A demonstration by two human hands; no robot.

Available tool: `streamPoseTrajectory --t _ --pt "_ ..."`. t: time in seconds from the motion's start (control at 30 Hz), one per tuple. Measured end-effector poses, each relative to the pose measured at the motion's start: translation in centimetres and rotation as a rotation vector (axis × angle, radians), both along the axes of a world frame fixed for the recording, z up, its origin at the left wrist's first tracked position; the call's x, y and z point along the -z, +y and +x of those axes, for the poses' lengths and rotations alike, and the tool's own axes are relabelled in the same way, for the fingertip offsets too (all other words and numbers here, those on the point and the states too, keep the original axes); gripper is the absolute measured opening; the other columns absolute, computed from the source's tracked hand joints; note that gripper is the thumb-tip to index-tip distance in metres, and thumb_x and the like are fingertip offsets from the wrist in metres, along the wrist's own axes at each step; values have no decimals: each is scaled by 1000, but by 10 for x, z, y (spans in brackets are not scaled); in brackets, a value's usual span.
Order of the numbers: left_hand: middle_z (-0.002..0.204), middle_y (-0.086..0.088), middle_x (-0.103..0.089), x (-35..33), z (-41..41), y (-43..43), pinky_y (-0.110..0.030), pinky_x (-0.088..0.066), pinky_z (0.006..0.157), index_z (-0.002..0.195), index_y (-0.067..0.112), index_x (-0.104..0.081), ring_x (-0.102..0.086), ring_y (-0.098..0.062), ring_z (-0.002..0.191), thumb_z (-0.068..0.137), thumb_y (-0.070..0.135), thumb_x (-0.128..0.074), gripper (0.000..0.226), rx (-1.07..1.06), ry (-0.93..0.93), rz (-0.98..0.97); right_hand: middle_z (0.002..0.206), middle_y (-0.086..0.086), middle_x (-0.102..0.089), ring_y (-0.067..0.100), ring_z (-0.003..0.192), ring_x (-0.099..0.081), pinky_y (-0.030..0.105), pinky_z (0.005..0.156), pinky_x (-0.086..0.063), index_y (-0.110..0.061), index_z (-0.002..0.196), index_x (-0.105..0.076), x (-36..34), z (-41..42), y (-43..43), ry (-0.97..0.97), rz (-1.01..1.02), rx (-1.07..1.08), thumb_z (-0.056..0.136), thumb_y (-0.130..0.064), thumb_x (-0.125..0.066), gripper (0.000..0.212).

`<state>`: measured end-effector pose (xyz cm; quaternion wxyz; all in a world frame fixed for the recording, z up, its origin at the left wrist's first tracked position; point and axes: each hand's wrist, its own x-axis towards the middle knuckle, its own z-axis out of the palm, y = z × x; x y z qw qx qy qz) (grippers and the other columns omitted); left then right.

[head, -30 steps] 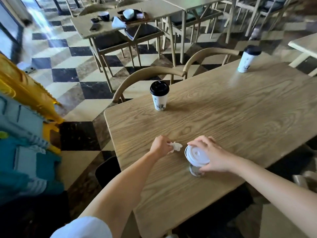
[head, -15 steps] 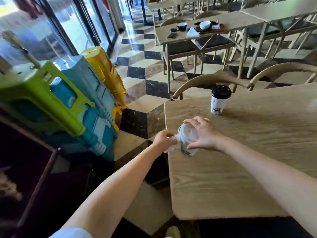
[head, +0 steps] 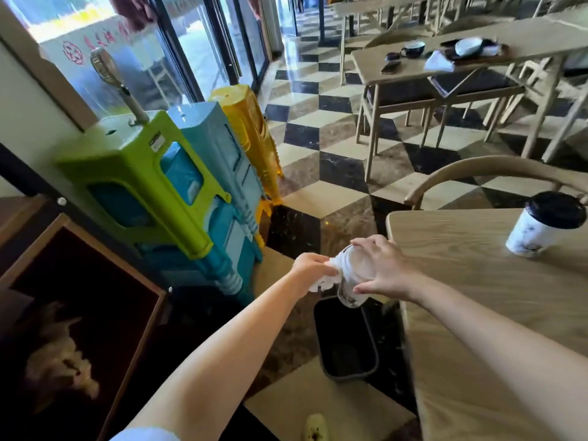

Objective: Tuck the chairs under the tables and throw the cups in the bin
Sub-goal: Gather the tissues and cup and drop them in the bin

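Note:
My right hand (head: 385, 268) grips a white-lidded paper cup (head: 351, 281) by its top, held in the air just off the left edge of the wooden table (head: 477, 297). My left hand (head: 310, 268) is closed on a crumpled white napkin (head: 324, 281) pressed against the cup. Both hang above a black bin (head: 348, 345) on the floor beside the table. A second cup with a black lid (head: 544, 224) stands upright on the table at right. A curved wooden chair back (head: 477, 170) shows beyond the table's far edge.
Stacked green, blue and yellow plastic stools (head: 191, 186) stand at left by the glass doors. A dark framed cabinet (head: 79, 313) fills the lower left. Another table (head: 445, 55) with dishes, a phone and chairs stands behind on the checkered floor.
Both hands carried the cup and napkin left off the table edge to above the bin. The view swung left, so the far black-lidded cup left the frame.

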<state>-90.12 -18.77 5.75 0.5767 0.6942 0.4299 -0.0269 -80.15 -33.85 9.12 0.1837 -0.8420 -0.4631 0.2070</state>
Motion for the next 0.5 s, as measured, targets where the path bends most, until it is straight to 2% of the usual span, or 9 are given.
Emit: streamPoseTrajectory --t 0.1,0.23,0.3,0.37,0.43,0.5 --pt "101 -10 -68 18 7 48 -22 -50 70 115 4 -67 -61 -17 86 79 13 -73 37 2 54 -3 144 7 -29 31 133 -28 37 114 -24 -25 147 -26 21 6 52 13 -99 -9 70 -41 -80 95" --pt "98 -6 -67 48 15 93 -23 -49 72 111 9 -69 -60 -14 83 77 17 -75 35 -11 102 31 147 7 -28 28 135 -24 34 113 -20 -22 148 -25 52 8 99 62 -117 17 74 -40 -77 93" --pt "97 -4 -69 64 20 107 -19 -48 65 107 10 -71 -60 -10 77 76 20 -76 32 -18 110 36 148 5 -28 26 135 -23 34 113 -20 -20 148 -24 68 10 114 62 -141 5 75 -40 -76 92" --pt "94 -1 -71 83 26 118 -12 -44 52 102 10 -72 -59 -5 69 78 22 -75 27 -44 118 13 145 5 -30 27 133 -26 37 112 -26 -23 147 -26 86 15 128 94 -158 40 72 -39 -79 93" --pt "81 2 -70 108 33 126 -9 -40 42 97 11 -73 -57 -4 62 80 22 -73 21 -70 136 3 142 5 -32 29 131 -28 40 110 -32 -25 146 -29 107 22 139 130 -168 73 69 -37 -82 94" --pt "82 2 -69 130 35 129 -12 -43 47 97 11 -73 -58 -4 64 80 22 -71 20 -74 159 0 142 5 -33 28 131 -29 41 109 -34 -26 146 -29 125 26 145 131 -192 66 69 -37 -81 94"
